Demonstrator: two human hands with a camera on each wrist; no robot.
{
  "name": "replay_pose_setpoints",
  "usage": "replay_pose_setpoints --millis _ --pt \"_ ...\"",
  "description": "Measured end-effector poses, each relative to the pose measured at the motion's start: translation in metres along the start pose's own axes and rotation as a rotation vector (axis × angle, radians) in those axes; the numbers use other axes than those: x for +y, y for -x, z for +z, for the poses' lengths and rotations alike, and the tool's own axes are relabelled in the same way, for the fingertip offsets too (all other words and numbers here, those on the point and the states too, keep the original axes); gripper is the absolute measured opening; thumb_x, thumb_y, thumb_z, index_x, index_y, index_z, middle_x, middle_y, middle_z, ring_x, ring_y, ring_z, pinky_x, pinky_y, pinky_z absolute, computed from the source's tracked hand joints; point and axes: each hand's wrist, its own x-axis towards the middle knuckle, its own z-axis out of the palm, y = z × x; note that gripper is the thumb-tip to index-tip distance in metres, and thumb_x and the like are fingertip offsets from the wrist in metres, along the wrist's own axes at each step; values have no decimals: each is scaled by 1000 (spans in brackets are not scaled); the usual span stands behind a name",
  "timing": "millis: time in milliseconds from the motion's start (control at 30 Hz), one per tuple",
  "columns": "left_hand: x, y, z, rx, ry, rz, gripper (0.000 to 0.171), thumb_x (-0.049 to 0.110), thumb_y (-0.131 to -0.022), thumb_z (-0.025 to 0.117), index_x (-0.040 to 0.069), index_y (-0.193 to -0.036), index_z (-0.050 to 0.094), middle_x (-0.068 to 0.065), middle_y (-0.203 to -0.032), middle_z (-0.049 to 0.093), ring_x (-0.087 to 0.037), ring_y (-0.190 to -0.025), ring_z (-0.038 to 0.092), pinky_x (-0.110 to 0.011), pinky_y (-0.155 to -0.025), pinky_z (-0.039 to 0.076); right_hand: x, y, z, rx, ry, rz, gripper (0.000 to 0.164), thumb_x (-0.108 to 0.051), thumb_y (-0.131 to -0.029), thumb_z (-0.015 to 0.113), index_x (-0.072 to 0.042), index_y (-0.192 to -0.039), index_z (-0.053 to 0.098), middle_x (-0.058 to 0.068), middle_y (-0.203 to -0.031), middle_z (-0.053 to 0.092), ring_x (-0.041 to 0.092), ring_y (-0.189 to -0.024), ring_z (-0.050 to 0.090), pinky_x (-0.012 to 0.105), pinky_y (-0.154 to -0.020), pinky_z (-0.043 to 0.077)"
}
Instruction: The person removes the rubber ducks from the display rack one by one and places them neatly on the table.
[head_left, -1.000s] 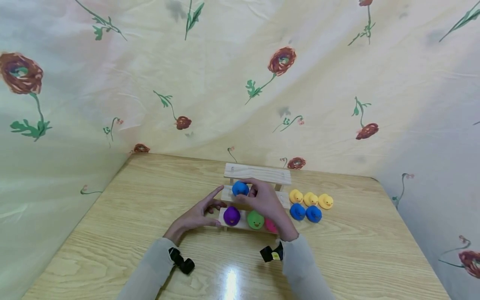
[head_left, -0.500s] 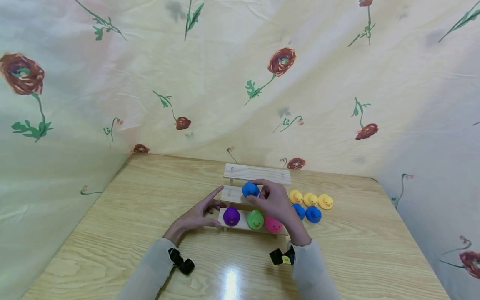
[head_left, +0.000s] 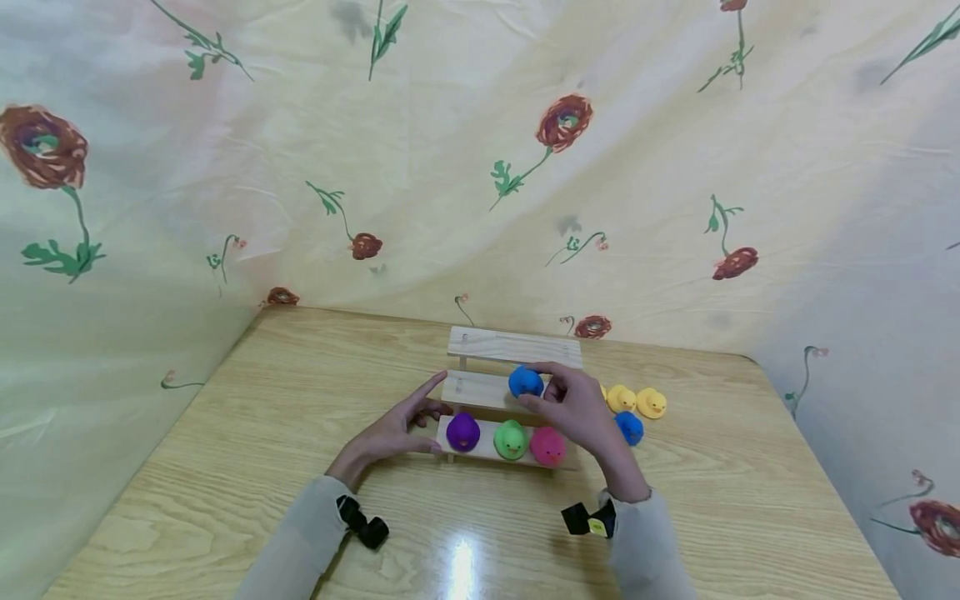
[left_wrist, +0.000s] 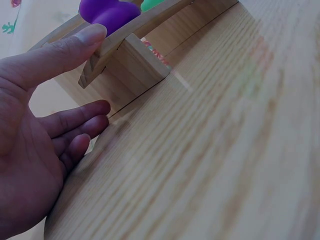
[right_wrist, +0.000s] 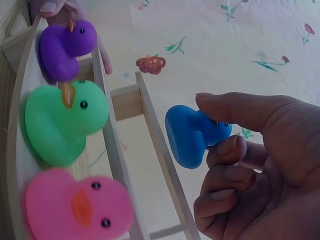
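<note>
In the head view my right hand (head_left: 576,406) pinches a blue rubber duck (head_left: 526,382) over the right part of the middle step of a tiered wooden stand (head_left: 480,388). The right wrist view shows this blue duck (right_wrist: 192,137) between thumb and index finger, its flat base visible and apart from the wood. My left hand (head_left: 397,427) is at the stand's left end. Its thumb (left_wrist: 65,55) touches the front step's end, with the other fingers loosely bent beside it. On the front step sit a purple duck (head_left: 463,432), a green duck (head_left: 512,440) and a pink duck (head_left: 548,447).
Right of the stand, yellow ducks (head_left: 651,403) and a blue duck (head_left: 629,428) stand on the wooden table (head_left: 720,483), partly hidden by my right hand. The stand's top step (head_left: 515,346) is at the back, before a flowered cloth (head_left: 420,150).
My right hand has carried the blue duck rightward along the middle step, uncovering the pink duck and covering part of the group on the table. The left hand has stayed in place.
</note>
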Motion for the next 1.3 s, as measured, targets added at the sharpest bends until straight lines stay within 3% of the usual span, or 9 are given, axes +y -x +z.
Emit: replay_pose_setpoints --millis 300,567,767,1300 --pt "2 0 0 0 -9 -4 110 17 -82 82 35 -162 8 -18 -142 58 -34 -131 51 -25 -96 43 11 7 -12 19 4 4 43 -18 -88 77 -4 -127 66 1 -66 50 7 -57 45 22 -51 36" --pt "2 -1 0 3 -10 0 111 18 -82 82 30 -163 7 -18 -142 59 -34 -130 52 -25 -95 43 24 13 -22 39 35 18 45 -20 -88 78 -8 -129 66 -1 -63 48 7 -53 44 23 -48 36" --pt "1 -1 0 3 -8 -1 111 17 -82 82 29 -163 7 -17 -142 59 -34 -130 52 -26 -96 43 34 18 -31 52 31 28 47 -20 -88 77 -3 -130 64 1 -64 48 7 -53 44 24 -49 38" --pt "1 -1 -1 1 3 -6 110 17 -83 82 31 -162 8 -16 -142 58 -34 -130 51 -24 -96 42 50 30 -46 80 76 70 43 -20 -89 76 -1 -127 65 0 -65 47 6 -54 42 24 -49 36"
